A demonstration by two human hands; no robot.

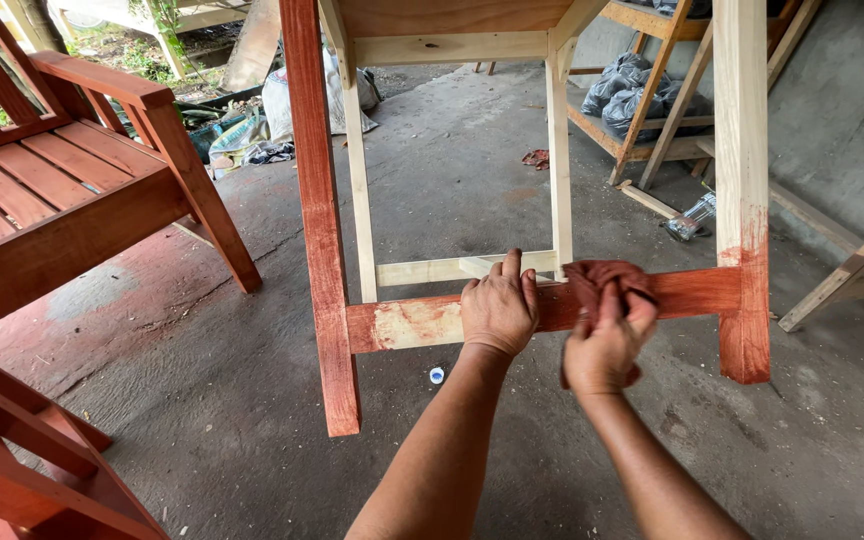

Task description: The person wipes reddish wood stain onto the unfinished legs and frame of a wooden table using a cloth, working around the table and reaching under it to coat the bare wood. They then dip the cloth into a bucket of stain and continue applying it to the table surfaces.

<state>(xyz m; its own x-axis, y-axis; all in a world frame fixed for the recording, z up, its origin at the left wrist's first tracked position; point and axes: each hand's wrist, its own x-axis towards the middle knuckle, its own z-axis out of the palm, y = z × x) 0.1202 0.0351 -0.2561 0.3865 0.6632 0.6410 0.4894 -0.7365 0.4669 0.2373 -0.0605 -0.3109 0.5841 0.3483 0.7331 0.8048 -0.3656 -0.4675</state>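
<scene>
A wooden table frame stands in front of me, its near left leg (320, 220) stained red-brown and its near right leg (742, 150) stained only at the bottom. The low front crossbar (407, 323) is red on the right part and pale at the left. My left hand (499, 305) lies flat over the crossbar, gripping its top. My right hand (607, 340) presses a crumpled red-brown stained rag (602, 278) against the crossbar just right of the left hand. The far legs (558, 150) and the rear crossbar (422, 270) are bare pale wood.
A red-stained slatted wooden bench (62, 200) stands at the left, with another stained frame (22, 450) at bottom left. A small white-blue cap (436, 375) lies on the concrete floor. Black bags on a wooden rack (632, 95), a plastic bottle (690, 218) and loose planks lie at the right.
</scene>
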